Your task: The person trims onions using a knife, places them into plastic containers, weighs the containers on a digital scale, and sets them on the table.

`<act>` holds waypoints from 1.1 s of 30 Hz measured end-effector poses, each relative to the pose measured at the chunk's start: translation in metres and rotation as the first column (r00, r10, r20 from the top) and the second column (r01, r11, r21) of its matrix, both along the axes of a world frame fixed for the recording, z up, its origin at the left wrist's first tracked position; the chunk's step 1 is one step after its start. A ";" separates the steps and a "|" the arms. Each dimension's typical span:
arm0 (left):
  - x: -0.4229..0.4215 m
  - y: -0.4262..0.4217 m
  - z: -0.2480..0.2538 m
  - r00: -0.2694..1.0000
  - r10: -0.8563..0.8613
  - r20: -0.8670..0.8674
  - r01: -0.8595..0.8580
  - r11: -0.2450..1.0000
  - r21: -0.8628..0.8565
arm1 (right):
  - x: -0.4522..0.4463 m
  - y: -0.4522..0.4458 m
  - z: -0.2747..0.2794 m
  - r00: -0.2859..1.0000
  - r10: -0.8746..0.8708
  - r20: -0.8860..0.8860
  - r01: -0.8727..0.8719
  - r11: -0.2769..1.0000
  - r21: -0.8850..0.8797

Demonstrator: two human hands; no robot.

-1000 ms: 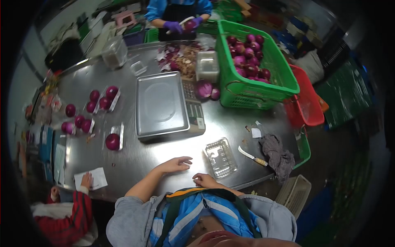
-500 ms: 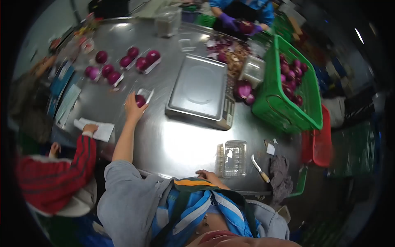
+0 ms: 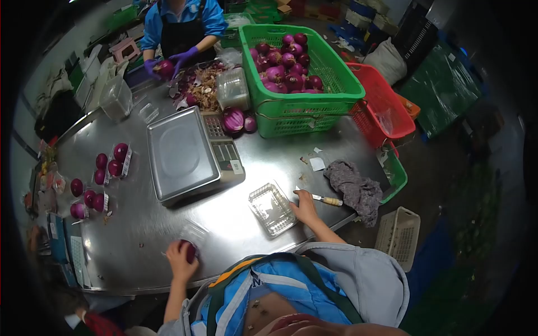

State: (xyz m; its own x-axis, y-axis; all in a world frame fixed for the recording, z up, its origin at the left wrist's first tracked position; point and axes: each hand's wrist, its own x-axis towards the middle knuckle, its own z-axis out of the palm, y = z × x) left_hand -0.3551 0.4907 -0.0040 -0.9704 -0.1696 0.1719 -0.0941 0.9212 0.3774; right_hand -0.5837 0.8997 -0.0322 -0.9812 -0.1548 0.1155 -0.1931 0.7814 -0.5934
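My left hand (image 3: 180, 260) is wrapped round a red onion (image 3: 189, 251) low on the steel table, beside a clear plastic tray (image 3: 194, 234). Near the right edge of an empty clear container (image 3: 272, 209) is my right hand (image 3: 304, 208), its fingers at the container's side and partly over the knife blade. The knife (image 3: 332, 200) lies with its handle to the right, next to a crumpled grey cloth (image 3: 354, 187). Whether my right fingers grip the container is hard to tell.
A scale (image 3: 185, 154) stands mid-table. Packed onions (image 3: 115, 167) lie left. A green crate (image 3: 302, 106) of onions stands behind, beside a red basket (image 3: 386, 106). Across the table, a co-worker in purple gloves holds an onion (image 3: 163, 69) near peelings (image 3: 204, 87).
My left hand has brought the onion and its tray nearer to the table's front edge. My right hand has moved to the container's right side. The view has shifted; the co-worker in red is mostly out of view.
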 end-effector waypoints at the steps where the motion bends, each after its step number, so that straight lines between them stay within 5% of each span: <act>1: 0.003 0.024 0.002 0.998 -0.058 0.014 0.058 0.998 0.018 | -0.003 0.015 -0.004 1.000 0.020 0.003 -0.021 0.996 0.089; 4: -0.007 0.066 0.005 0.974 -0.226 0.017 0.226 0.974 -0.029 | -0.004 0.061 0.011 0.998 -0.019 0.065 -0.001 0.957 0.289; 7: -0.037 0.083 0.039 0.920 -0.287 0.267 0.295 0.956 0.011 | -0.007 0.118 0.001 0.991 -0.076 0.110 0.015 0.881 0.472; 9: -0.080 0.073 0.068 0.795 -0.385 0.469 0.230 0.907 0.354 | -0.005 0.143 -0.011 0.995 -0.035 0.093 -0.021 0.842 0.538; 11: -0.131 0.094 0.116 0.924 -0.370 0.094 0.351 0.920 0.171 | -0.019 0.152 -0.025 0.988 0.060 0.144 -0.126 0.849 0.512; 13: -0.202 0.121 0.168 0.892 -0.444 -0.083 0.446 0.895 0.013 | -0.023 0.153 -0.043 0.980 0.169 0.107 -0.195 0.927 0.320; 16: -0.322 0.177 0.220 0.795 -0.572 -0.202 0.593 0.803 0.063 | -0.030 0.147 -0.011 0.878 0.057 0.476 -0.130 0.984 0.123; 18: -0.413 0.224 0.241 0.807 -0.564 -0.177 0.591 0.761 0.268 | -0.037 0.159 -0.016 0.829 0.102 0.549 -0.113 0.994 -0.015; 21: -0.550 0.290 0.226 0.792 -0.576 -0.203 0.609 0.724 0.322 | -0.049 0.170 -0.018 0.791 0.161 0.590 -0.039 0.976 -0.213; 25: -0.669 0.362 0.173 0.811 -0.584 -0.029 0.585 0.811 0.019 | -0.060 0.176 -0.023 0.799 0.201 0.566 0.112 0.876 -0.470; 28: -0.749 0.397 0.133 0.871 -0.433 0.234 0.480 0.852 -0.210 | -0.041 0.192 -0.109 0.668 0.370 0.645 0.267 0.690 -0.673; 29: -0.766 0.402 0.124 0.876 -0.356 0.326 0.439 0.868 -0.233 | -0.031 0.195 -0.141 0.593 0.435 0.677 0.341 0.626 -0.701; 31: -0.793 0.407 0.098 0.840 -0.293 0.456 0.404 0.900 -0.165 | -0.056 0.196 -0.070 0.596 0.341 0.727 0.255 0.778 -0.574; 33: -0.801 0.413 0.079 0.866 -0.231 0.443 0.328 0.931 -0.157 | -0.049 0.193 -0.084 0.635 0.340 0.694 0.264 0.749 -0.608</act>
